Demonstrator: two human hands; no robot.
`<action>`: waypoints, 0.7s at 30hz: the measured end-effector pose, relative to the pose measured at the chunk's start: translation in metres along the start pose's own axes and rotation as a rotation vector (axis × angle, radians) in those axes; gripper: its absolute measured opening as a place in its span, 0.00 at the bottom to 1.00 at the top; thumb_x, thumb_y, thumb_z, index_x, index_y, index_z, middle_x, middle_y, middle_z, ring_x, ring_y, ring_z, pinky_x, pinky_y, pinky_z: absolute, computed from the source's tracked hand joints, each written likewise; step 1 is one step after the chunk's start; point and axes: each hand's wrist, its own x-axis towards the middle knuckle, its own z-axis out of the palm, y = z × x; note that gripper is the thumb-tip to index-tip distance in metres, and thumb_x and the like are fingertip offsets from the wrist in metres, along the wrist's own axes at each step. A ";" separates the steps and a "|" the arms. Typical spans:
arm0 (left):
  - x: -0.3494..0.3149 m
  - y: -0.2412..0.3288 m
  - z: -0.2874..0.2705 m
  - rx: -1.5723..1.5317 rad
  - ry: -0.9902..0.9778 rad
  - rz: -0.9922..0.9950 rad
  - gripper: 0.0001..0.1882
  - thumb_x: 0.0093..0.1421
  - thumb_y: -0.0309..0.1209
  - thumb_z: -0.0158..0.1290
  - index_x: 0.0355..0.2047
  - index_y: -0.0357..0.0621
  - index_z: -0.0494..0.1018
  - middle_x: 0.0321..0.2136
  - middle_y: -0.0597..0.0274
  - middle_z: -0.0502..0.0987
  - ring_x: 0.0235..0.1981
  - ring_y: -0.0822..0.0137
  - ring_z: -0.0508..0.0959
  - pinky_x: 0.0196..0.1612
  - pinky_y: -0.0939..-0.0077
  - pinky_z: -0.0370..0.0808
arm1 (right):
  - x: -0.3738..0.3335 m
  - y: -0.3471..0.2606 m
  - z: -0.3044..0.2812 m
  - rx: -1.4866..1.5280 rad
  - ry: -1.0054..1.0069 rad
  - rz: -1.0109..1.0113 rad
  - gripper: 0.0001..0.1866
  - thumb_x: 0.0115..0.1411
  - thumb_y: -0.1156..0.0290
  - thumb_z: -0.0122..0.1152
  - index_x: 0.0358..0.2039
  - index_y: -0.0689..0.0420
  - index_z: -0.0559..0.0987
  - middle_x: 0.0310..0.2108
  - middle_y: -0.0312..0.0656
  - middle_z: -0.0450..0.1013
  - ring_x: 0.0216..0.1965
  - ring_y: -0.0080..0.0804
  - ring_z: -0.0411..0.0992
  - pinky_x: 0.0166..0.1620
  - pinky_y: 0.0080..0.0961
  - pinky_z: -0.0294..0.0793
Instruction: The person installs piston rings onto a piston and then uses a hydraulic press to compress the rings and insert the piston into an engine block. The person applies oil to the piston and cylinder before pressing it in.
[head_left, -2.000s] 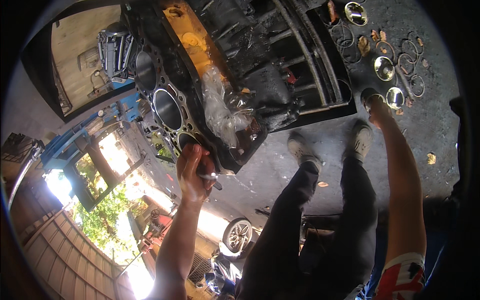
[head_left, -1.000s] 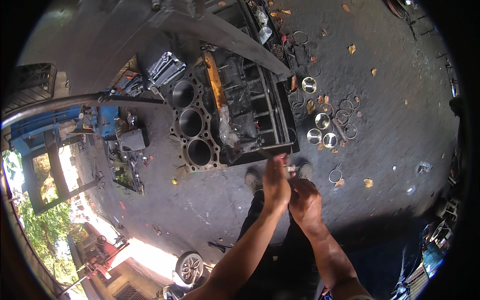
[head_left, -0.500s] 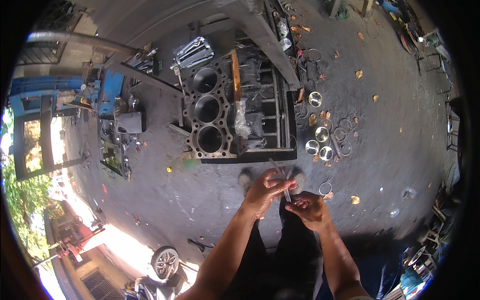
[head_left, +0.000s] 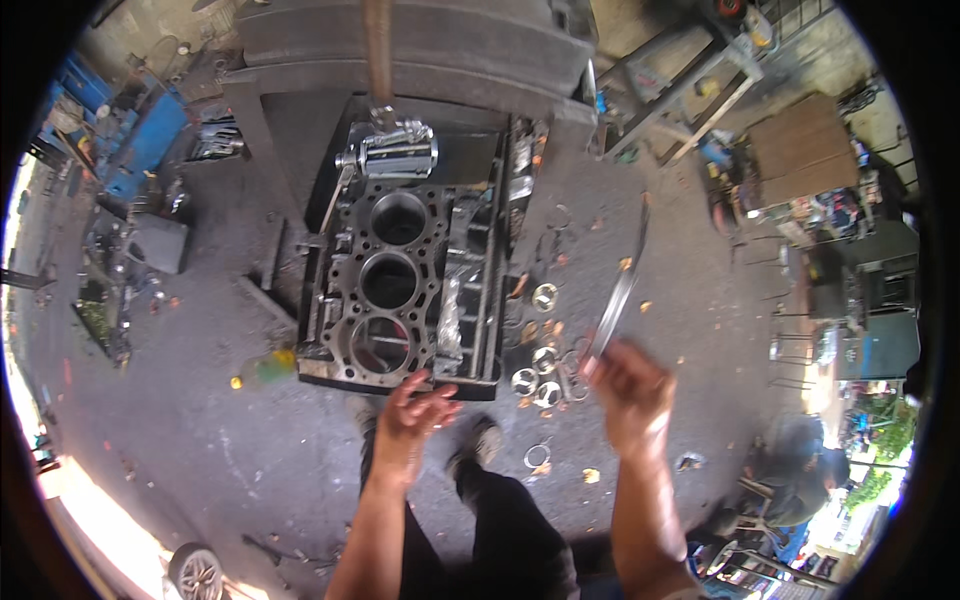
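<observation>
The right hand (head_left: 635, 390), right of centre, is clamped on the lower end of a long, thin metallic strip (head_left: 621, 294). At lower centre, the left hand (head_left: 412, 425), fingers apart, is by the bottom edge of a three-bore engine block (head_left: 346, 292), left of centre. Shiny round parts (head_left: 525, 381) lie nearby.

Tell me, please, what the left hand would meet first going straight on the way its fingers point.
The left hand would probably meet the near end of the engine block; it overlaps that edge in view, but depth is unclear, so it might pass above.
</observation>
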 end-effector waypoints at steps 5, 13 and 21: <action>0.010 0.059 -0.056 0.102 0.142 0.078 0.29 0.64 0.39 0.64 0.57 0.34 0.68 0.45 0.45 0.82 0.41 0.61 0.85 0.46 0.70 0.79 | 0.162 -0.121 0.021 0.130 0.072 -0.095 0.13 0.61 0.65 0.71 0.36 0.62 0.84 0.27 0.35 0.77 0.28 0.20 0.71 0.33 0.19 0.66; 0.025 0.108 -0.109 0.195 0.167 -0.005 0.26 0.65 0.38 0.63 0.55 0.34 0.70 0.43 0.50 0.83 0.39 0.66 0.84 0.44 0.74 0.77 | 0.289 -0.177 0.068 -0.534 0.214 -0.172 0.20 0.57 0.55 0.74 0.32 0.63 0.86 0.23 0.33 0.77 0.23 0.19 0.70 0.28 0.18 0.66; 0.100 0.122 -0.085 0.014 0.063 0.040 0.26 0.68 0.36 0.59 0.59 0.31 0.68 0.49 0.48 0.80 0.49 0.61 0.82 0.50 0.69 0.78 | 0.174 -0.105 0.086 -0.400 0.184 -0.211 0.17 0.65 0.61 0.66 0.44 0.64 0.84 0.31 0.39 0.81 0.33 0.23 0.75 0.37 0.21 0.74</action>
